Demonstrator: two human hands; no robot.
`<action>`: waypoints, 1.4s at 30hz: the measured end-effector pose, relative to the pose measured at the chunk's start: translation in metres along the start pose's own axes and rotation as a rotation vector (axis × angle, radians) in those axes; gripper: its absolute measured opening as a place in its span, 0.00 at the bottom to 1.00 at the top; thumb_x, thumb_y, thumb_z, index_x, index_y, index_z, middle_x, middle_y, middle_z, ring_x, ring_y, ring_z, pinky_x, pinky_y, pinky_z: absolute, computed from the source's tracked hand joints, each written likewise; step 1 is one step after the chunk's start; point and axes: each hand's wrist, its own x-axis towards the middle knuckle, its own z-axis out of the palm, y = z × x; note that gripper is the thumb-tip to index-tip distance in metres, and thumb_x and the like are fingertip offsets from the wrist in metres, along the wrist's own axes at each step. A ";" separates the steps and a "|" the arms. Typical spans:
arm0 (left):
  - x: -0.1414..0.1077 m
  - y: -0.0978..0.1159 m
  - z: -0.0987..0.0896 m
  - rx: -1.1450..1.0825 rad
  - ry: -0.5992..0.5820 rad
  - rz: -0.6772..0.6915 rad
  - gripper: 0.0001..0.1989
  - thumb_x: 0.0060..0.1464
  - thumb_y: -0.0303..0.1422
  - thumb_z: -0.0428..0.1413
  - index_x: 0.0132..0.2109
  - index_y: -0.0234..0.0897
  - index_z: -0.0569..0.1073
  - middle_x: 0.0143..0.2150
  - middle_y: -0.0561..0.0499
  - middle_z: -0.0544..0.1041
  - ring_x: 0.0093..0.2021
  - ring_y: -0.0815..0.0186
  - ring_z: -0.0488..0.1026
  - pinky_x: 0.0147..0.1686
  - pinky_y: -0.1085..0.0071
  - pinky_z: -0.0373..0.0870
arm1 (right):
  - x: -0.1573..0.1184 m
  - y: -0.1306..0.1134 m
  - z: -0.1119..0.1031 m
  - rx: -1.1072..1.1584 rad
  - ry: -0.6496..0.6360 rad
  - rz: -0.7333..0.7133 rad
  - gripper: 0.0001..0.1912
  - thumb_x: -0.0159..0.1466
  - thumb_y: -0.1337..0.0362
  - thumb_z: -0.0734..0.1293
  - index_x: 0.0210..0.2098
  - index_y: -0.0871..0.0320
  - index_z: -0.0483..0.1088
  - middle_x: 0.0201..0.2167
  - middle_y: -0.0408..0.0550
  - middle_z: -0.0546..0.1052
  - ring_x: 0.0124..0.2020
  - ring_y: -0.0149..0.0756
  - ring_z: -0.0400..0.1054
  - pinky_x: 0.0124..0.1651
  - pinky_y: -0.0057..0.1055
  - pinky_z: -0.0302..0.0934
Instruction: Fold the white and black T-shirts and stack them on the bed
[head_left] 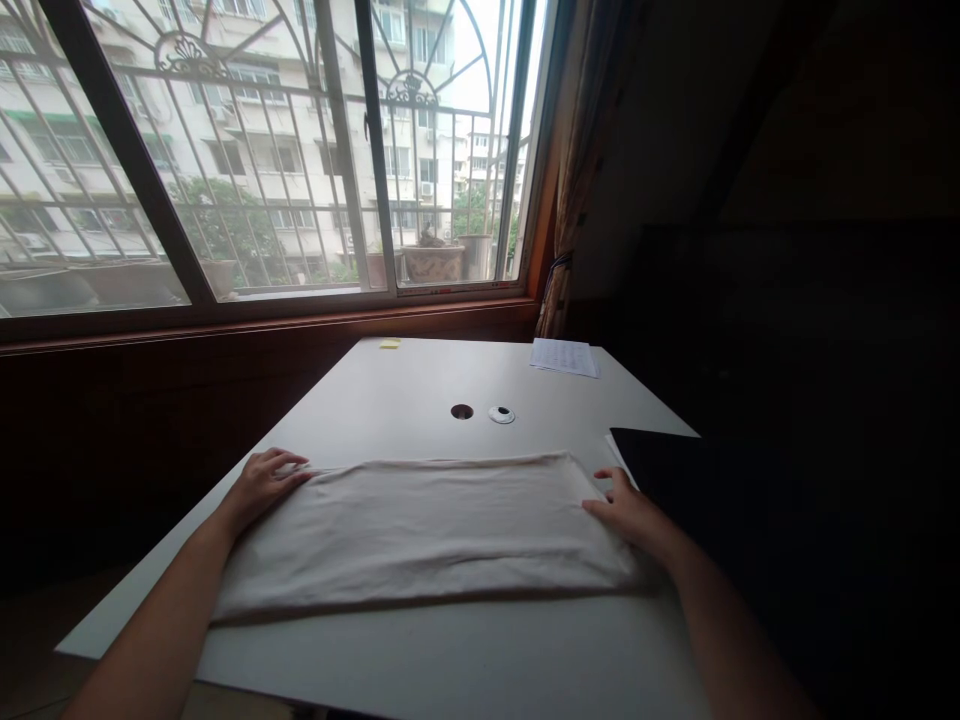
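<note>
A folded white cloth point(450, 525) lies in a long flat strip across the near part of a white table point(420, 650), lightly wrinkled. Whether it is a garment cannot be made out. At its far left corner, my left hand point(262, 490) pinches the edge between thumb and fingers. My right hand point(634, 515) rests at the cloth's right end, thumb against the fabric and index finger raised apart from it. Part of the right end is hidden under this hand.
Beside my right hand lies a dark flat item point(675, 475). Farther back are a round cable hole point(462, 412), its loose white cover point(502, 414), papers point(564, 357) and a yellow note point(390, 343). A barred window point(285, 150) stands behind the table.
</note>
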 end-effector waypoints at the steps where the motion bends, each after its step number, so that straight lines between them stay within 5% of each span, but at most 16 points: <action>1: 0.000 0.000 0.000 -0.002 -0.004 -0.002 0.27 0.53 0.62 0.56 0.43 0.46 0.82 0.44 0.47 0.80 0.46 0.55 0.75 0.52 0.59 0.68 | -0.001 0.000 -0.001 0.033 -0.028 0.002 0.30 0.60 0.56 0.69 0.59 0.54 0.59 0.38 0.49 0.78 0.36 0.42 0.75 0.41 0.34 0.65; 4: 0.000 -0.001 0.001 -0.011 -0.017 -0.021 0.27 0.53 0.62 0.56 0.44 0.46 0.82 0.45 0.46 0.80 0.47 0.54 0.75 0.53 0.59 0.68 | -0.001 0.001 0.000 0.091 -0.052 0.003 0.29 0.61 0.57 0.68 0.59 0.53 0.58 0.40 0.49 0.77 0.39 0.41 0.75 0.44 0.33 0.65; 9: 0.004 -0.001 0.004 -0.020 -0.048 -0.085 0.31 0.52 0.63 0.55 0.46 0.43 0.82 0.47 0.43 0.80 0.49 0.53 0.75 0.57 0.57 0.67 | 0.007 0.004 0.004 0.024 0.085 0.005 0.19 0.64 0.56 0.64 0.53 0.54 0.63 0.44 0.52 0.78 0.41 0.39 0.76 0.43 0.30 0.65; 16: 0.000 -0.001 -0.022 -0.109 -0.342 -0.064 0.30 0.54 0.57 0.58 0.59 0.49 0.76 0.59 0.44 0.75 0.58 0.49 0.72 0.57 0.55 0.70 | 0.011 -0.003 -0.010 -0.146 0.271 0.055 0.18 0.63 0.60 0.64 0.52 0.56 0.64 0.45 0.58 0.78 0.43 0.49 0.75 0.45 0.38 0.63; 21: -0.016 -0.007 -0.022 -0.140 -0.233 0.001 0.26 0.54 0.57 0.59 0.54 0.49 0.79 0.59 0.46 0.76 0.60 0.51 0.71 0.62 0.56 0.67 | 0.014 -0.025 -0.036 -0.216 0.276 0.044 0.19 0.61 0.62 0.66 0.52 0.57 0.66 0.44 0.57 0.79 0.42 0.47 0.75 0.43 0.35 0.63; 25: -0.023 -0.004 -0.015 -0.206 -0.189 -0.018 0.24 0.59 0.54 0.57 0.55 0.48 0.78 0.58 0.46 0.77 0.59 0.54 0.72 0.60 0.60 0.68 | 0.015 -0.072 -0.050 -0.263 0.240 -0.056 0.18 0.60 0.66 0.66 0.50 0.60 0.68 0.41 0.56 0.79 0.40 0.45 0.75 0.43 0.33 0.63; 28: -0.024 0.001 -0.016 -0.197 -0.160 -0.031 0.23 0.60 0.53 0.55 0.54 0.46 0.78 0.55 0.46 0.78 0.57 0.54 0.73 0.58 0.61 0.69 | 0.005 -0.136 -0.041 -0.305 0.228 -0.194 0.19 0.61 0.68 0.64 0.53 0.59 0.67 0.40 0.55 0.79 0.40 0.46 0.74 0.43 0.35 0.62; 33: -0.027 0.005 -0.020 -0.159 -0.145 -0.044 0.20 0.62 0.52 0.53 0.51 0.46 0.79 0.52 0.48 0.79 0.54 0.55 0.74 0.56 0.61 0.71 | -0.052 -0.269 0.024 -0.361 0.135 -0.514 0.23 0.64 0.73 0.61 0.59 0.59 0.65 0.46 0.59 0.79 0.42 0.49 0.74 0.45 0.41 0.63; 36: -0.028 0.008 -0.021 -0.139 -0.126 -0.004 0.19 0.61 0.49 0.54 0.51 0.45 0.79 0.52 0.48 0.79 0.55 0.55 0.74 0.58 0.60 0.70 | -0.098 -0.324 0.068 -0.296 -0.015 -0.816 0.24 0.68 0.69 0.60 0.63 0.60 0.60 0.47 0.59 0.78 0.40 0.46 0.73 0.43 0.40 0.65; 39: -0.027 0.011 -0.021 -0.129 -0.099 0.029 0.18 0.61 0.48 0.54 0.51 0.45 0.78 0.52 0.48 0.79 0.55 0.54 0.74 0.58 0.59 0.70 | -0.128 -0.339 0.088 -0.130 -0.190 -1.089 0.23 0.73 0.57 0.58 0.65 0.53 0.57 0.46 0.51 0.79 0.40 0.42 0.73 0.41 0.35 0.65; 42: -0.026 0.011 -0.021 -0.116 -0.098 0.028 0.19 0.61 0.48 0.54 0.52 0.45 0.78 0.52 0.48 0.79 0.54 0.54 0.74 0.57 0.58 0.71 | -0.125 -0.316 0.087 -0.122 -0.195 -1.045 0.20 0.75 0.57 0.52 0.62 0.53 0.60 0.47 0.52 0.78 0.42 0.42 0.73 0.42 0.36 0.65</action>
